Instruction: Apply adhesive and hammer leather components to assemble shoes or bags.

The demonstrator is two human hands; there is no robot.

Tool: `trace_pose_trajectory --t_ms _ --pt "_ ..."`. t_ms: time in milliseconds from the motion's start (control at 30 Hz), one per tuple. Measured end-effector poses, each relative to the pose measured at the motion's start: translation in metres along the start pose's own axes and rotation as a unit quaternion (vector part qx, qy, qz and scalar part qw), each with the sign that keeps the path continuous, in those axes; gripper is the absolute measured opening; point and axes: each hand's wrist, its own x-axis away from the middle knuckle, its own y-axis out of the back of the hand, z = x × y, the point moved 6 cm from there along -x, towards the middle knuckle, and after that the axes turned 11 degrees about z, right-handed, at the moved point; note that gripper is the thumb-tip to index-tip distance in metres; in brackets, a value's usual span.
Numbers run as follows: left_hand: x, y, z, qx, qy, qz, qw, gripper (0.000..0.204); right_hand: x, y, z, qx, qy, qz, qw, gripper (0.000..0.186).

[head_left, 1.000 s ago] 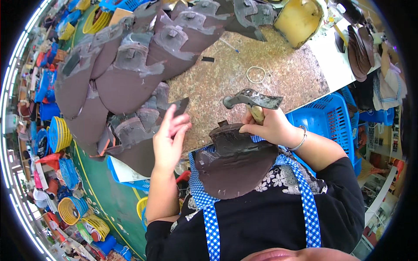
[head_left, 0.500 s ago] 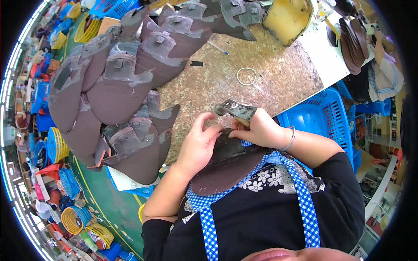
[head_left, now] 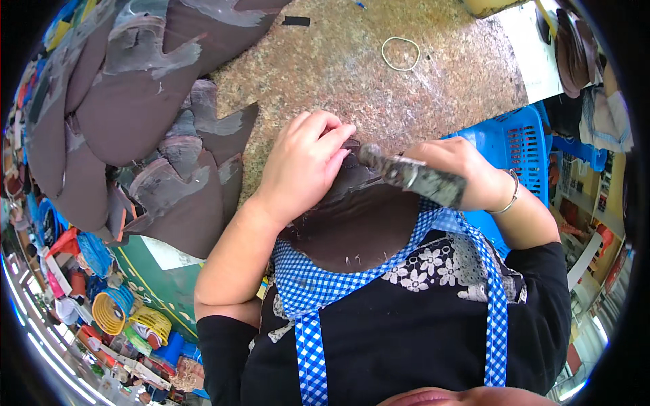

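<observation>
My left hand [head_left: 291, 169] grips the far edge of a dark brown shoe upper piece [head_left: 359, 230], fingers and thumb closed on it at the table's near edge. The piece's rounded end hangs toward my blue checked apron, and its far part is smeared grey. In my right hand [head_left: 464, 166] is a hammer with a worn, mottled metal head [head_left: 423, 179]. Its narrow end hovers over or touches the piece's far edge, just right of my left fingertips; which, I cannot tell. My fist hides most of the handle.
Overlapping brown upper pieces [head_left: 135, 108] with grey smears cover the table's left side. On the speckled tabletop [head_left: 318, 74] lie a pale rubber band [head_left: 401, 54] and a small black strip [head_left: 296, 21]. A blue plastic basket [head_left: 528, 145] stands beyond my right arm.
My right hand has left the piece's edge and swung the hammer head over it. My left hand has closed more firmly on the piece. The view has shifted nearer the table's front.
</observation>
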Motion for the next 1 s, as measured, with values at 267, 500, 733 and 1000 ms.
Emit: trace_pose_trajectory --t_ms 267,500,733,1000 --pt "-0.010 0.003 0.004 0.003 -0.007 0.042 0.999 0.018 0.003 -0.006 -0.004 0.126 -0.084 -0.074 0.986 0.026" --pt "-0.004 0.006 -0.003 -0.105 -0.121 0.017 0.987 0.017 0.004 -0.007 -0.004 0.118 -0.070 -0.134 0.981 0.022" --pt "0.003 0.005 -0.011 -0.165 -0.186 0.009 0.969 0.023 0.001 -0.003 -0.006 0.136 -0.077 -0.129 0.979 0.022" --pt "0.005 0.002 -0.009 -0.166 -0.196 0.006 0.966 0.022 -0.004 -0.001 -0.004 0.170 -0.083 -0.135 0.973 0.025"
